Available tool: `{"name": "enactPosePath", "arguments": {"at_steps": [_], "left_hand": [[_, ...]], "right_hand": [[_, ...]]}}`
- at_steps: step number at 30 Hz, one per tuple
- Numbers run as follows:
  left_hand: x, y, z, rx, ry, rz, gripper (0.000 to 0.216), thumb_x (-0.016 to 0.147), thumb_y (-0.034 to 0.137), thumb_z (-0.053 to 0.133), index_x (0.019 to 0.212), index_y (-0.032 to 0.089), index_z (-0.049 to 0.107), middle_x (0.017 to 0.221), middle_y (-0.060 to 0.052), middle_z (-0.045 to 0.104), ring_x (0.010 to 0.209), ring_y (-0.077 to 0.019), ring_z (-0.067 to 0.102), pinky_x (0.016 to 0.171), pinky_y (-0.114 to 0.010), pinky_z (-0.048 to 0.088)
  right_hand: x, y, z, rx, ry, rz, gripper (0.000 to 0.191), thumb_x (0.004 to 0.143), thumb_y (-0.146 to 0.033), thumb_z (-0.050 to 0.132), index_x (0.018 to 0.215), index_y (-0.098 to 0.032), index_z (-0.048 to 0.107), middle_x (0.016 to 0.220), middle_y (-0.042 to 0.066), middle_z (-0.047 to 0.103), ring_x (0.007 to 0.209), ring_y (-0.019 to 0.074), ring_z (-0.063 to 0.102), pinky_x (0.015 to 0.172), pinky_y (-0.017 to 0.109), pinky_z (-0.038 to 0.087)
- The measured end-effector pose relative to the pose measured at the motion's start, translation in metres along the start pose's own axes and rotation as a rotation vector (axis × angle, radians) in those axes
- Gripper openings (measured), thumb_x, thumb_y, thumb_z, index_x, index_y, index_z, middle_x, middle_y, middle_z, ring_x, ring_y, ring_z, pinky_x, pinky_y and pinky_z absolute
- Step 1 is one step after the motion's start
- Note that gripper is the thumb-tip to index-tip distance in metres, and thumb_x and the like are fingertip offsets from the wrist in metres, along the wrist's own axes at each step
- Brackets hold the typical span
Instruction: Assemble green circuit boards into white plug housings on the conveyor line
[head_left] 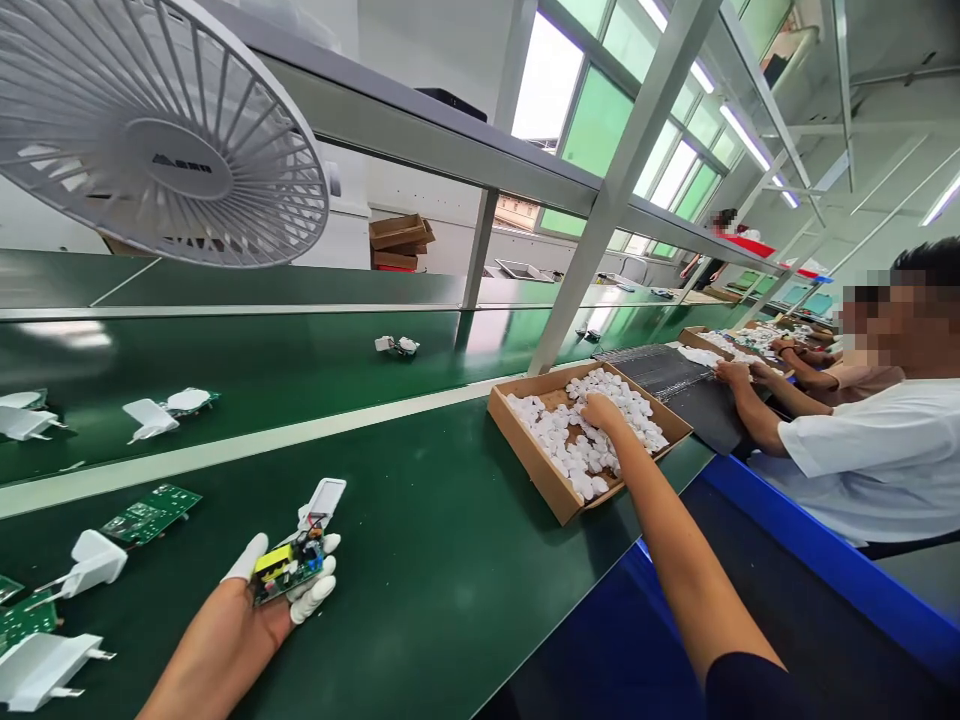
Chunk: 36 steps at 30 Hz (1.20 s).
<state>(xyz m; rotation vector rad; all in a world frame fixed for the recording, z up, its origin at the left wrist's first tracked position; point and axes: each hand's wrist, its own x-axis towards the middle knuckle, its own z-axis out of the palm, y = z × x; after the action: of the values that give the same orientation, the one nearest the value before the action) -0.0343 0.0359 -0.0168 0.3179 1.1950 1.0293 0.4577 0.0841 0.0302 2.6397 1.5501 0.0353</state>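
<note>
My left hand [251, 610], palm up with white finger covers, holds a green circuit board [289, 568] carrying a yellow transformer and other parts. A white plug housing [322, 500] is joined to the board's far end by wires. My right hand [602, 412] reaches into a shallow cardboard box [534, 455] of small white plastic pieces [551, 430]. Its fingers are curled down among the pieces, and their tips are hard to see.
At left lie more circuit boards [152, 513] and white plug housings [94, 562]. Other assemblies [397, 346] sit beyond the pale strip. A white fan [180, 150] hangs at upper left; a slanted post [622, 180] rises behind the box. A co-worker [885, 440] works at right.
</note>
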Motion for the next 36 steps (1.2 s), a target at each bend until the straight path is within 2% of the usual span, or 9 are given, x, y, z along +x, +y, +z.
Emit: {"name": "enactPosePath", "arguments": {"at_steps": [7, 12, 16, 21, 26, 31, 36], "left_hand": [[-0.003, 0.002, 0.0, 0.076, -0.061, 0.024, 0.041, 0.088, 0.017, 0.041, 0.128, 0.01, 0.043, 0.09, -0.018, 0.069, 0.061, -0.0233, 0.068, 0.053, -0.039, 0.058], [-0.003, 0.002, 0.001, 0.092, 0.009, 0.057, 0.049, 0.087, 0.01, 0.04, 0.135, 0.015, 0.034, 0.091, -0.017, 0.069, 0.059, -0.0219, 0.068, 0.051, -0.037, 0.058], [-0.004, 0.002, 0.003, 0.071, -0.041, 0.007, 0.044, 0.088, 0.02, 0.043, 0.13, 0.008, 0.042, 0.099, -0.021, 0.067, 0.064, -0.0236, 0.068, 0.055, -0.038, 0.059], [-0.007, 0.003, 0.005, 0.051, -0.007, 0.018, 0.049, 0.085, 0.011, 0.044, 0.133, 0.017, 0.04, 0.115, -0.018, 0.062, 0.076, -0.0257, 0.069, 0.066, -0.045, 0.059], [-0.005, 0.003, 0.005, 0.089, -0.051, 0.024, 0.045, 0.088, 0.017, 0.042, 0.131, 0.006, 0.041, 0.109, -0.024, 0.063, 0.07, -0.0268, 0.069, 0.058, -0.041, 0.06], [-0.003, 0.002, 0.003, 0.098, -0.037, 0.054, 0.052, 0.085, 0.01, 0.043, 0.136, 0.019, 0.035, 0.112, -0.018, 0.063, 0.07, -0.0249, 0.069, 0.058, -0.043, 0.06], [-0.004, 0.001, 0.001, 0.128, -0.082, 0.053, 0.044, 0.086, 0.016, 0.045, 0.13, 0.011, 0.044, 0.106, -0.02, 0.065, 0.075, -0.0269, 0.069, 0.061, -0.043, 0.06]], "right_hand": [[0.003, 0.001, 0.014, -0.118, -0.009, 0.006, 0.029, 0.089, -0.03, 0.053, 0.113, -0.014, 0.054, 0.113, 0.008, 0.056, 0.096, 0.0195, 0.058, 0.08, 0.039, 0.05], [-0.005, 0.001, 0.014, -0.161, 0.051, -0.001, 0.028, 0.089, -0.029, 0.053, 0.113, -0.014, 0.054, 0.113, 0.008, 0.056, 0.096, 0.0196, 0.058, 0.08, 0.039, 0.05], [-0.007, -0.002, 0.014, -0.174, 0.096, 0.013, 0.028, 0.089, -0.029, 0.053, 0.113, -0.014, 0.054, 0.114, 0.009, 0.056, 0.097, 0.0198, 0.058, 0.081, 0.04, 0.05], [-0.003, 0.0, 0.018, -0.167, 0.092, 0.044, 0.029, 0.089, -0.029, 0.053, 0.114, -0.014, 0.053, 0.115, 0.009, 0.055, 0.098, 0.0204, 0.057, 0.081, 0.04, 0.05], [-0.001, 0.004, 0.021, -0.128, 0.006, -0.002, 0.028, 0.089, -0.03, 0.053, 0.112, -0.014, 0.054, 0.111, 0.008, 0.057, 0.094, 0.0189, 0.059, 0.079, 0.038, 0.051], [-0.003, 0.007, 0.018, -0.106, 0.05, 0.025, 0.029, 0.089, -0.03, 0.053, 0.113, -0.014, 0.054, 0.113, 0.009, 0.056, 0.096, 0.0196, 0.058, 0.08, 0.039, 0.05], [-0.003, 0.009, 0.018, -0.087, 0.1, 0.092, 0.03, 0.089, -0.03, 0.053, 0.114, -0.014, 0.053, 0.115, 0.009, 0.055, 0.097, 0.02, 0.058, 0.08, 0.039, 0.05]]}}
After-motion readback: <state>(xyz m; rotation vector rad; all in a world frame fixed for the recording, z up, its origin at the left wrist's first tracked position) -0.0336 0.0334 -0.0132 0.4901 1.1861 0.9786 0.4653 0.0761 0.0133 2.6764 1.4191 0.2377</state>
